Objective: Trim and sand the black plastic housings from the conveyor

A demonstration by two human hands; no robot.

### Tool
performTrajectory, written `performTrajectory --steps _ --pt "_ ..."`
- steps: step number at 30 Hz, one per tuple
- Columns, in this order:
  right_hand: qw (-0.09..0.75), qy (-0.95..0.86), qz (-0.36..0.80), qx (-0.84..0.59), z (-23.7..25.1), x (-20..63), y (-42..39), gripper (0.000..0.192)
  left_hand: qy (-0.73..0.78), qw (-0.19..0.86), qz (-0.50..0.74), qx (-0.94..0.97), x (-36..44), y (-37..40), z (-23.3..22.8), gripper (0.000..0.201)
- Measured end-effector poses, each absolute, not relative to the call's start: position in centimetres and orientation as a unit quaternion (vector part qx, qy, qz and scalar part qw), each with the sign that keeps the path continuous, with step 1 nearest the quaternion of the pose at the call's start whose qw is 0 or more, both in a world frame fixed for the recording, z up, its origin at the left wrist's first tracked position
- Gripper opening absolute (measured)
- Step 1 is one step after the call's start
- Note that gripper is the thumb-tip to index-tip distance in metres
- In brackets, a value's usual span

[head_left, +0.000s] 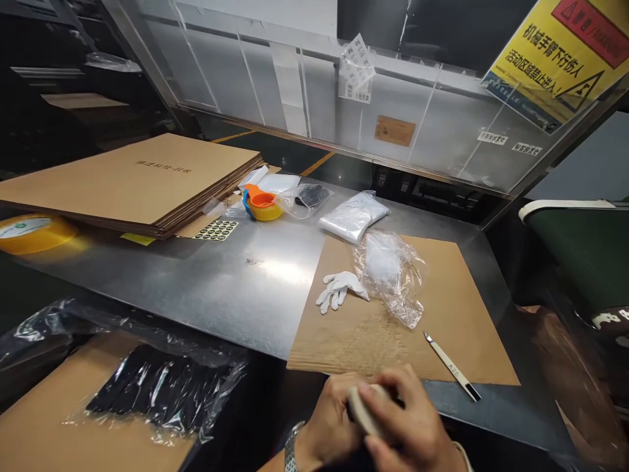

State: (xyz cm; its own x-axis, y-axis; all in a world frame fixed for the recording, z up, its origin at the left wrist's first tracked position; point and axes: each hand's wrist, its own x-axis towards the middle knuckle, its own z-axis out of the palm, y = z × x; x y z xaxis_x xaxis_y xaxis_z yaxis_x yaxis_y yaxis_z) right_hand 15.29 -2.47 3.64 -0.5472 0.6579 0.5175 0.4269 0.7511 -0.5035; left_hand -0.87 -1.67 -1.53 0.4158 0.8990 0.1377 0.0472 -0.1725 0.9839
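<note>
Two bare hands are closing in at the near edge of a cardboard sheet (452, 288): the right hand (413, 419) is pinching a pale object (368, 410) against the curled left hand (331, 416), presumably for steadiness. Blur and fingers are masking the object's identity; whether the left is also gripping, I cannot tell. The sheet is apparently shielding the steel table (226, 288); a white-handled tool (451, 364) is lying right, seemingly for easy reach. The frame is cutting off both forearms.
</note>
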Motion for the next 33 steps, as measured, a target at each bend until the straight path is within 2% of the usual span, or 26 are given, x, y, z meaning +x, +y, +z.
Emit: performTrajectory --steps 2,6,12,16,20,23,27,28,30,33 --pt "0.352 -0.876 0.141 -0.299 4.0 14.9 -2.7 0.053 0.357 0.537 0.399 0.653 -0.9 -1.9 -1.4 0.014" --pt "0.321 -0.869 0.165 -0.34 3.3 15.8 -3.0 0.058 0.351 0.546 0.372 0.663 -1.1 -2.3 -1.3 0.003" --pt "0.335 -0.878 0.155 -0.307 3.3 15.8 -3.5 0.057 0.332 0.538 0.378 0.676 -0.5 -2.4 -1.5 0.021" --pt "0.321 -0.868 0.173 -0.337 3.5 16.2 -3.6 0.059 0.34 0.574 0.369 0.647 -0.4 -2.4 -1.3 0.011" --pt "0.337 -0.869 0.171 -0.32 3.6 16.2 -3.8 0.059 0.33 0.592 0.372 0.634 -0.2 -2.4 -1.2 0.016" --pt "0.353 -0.839 0.221 -0.348 3.0 16.0 -3.9 0.055 0.301 0.678 0.397 0.541 0.0 -2.5 -1.4 0.004" --pt "0.44 -0.736 0.297 -0.42 0.5 15.3 -4.0 0.05 0.34 0.763 0.451 0.313 0.5 -2.3 -2.1 0.064" --pt "0.455 -0.717 0.303 -0.432 -0.3 15.0 -4.1 0.049 0.336 0.779 0.466 0.252 0.6 -2.2 -2.2 0.073" --pt "0.466 -0.7 0.31 -0.443 -2.0 14.6 -4.5 0.048 0.289 0.812 0.487 0.142 0.7 -1.7 -2.5 0.078" --pt "0.453 -0.703 0.325 -0.441 -4.4 14.7 -5.6 0.048 0.222 0.847 0.482 0.029 0.2 -0.7 -2.7 0.074"
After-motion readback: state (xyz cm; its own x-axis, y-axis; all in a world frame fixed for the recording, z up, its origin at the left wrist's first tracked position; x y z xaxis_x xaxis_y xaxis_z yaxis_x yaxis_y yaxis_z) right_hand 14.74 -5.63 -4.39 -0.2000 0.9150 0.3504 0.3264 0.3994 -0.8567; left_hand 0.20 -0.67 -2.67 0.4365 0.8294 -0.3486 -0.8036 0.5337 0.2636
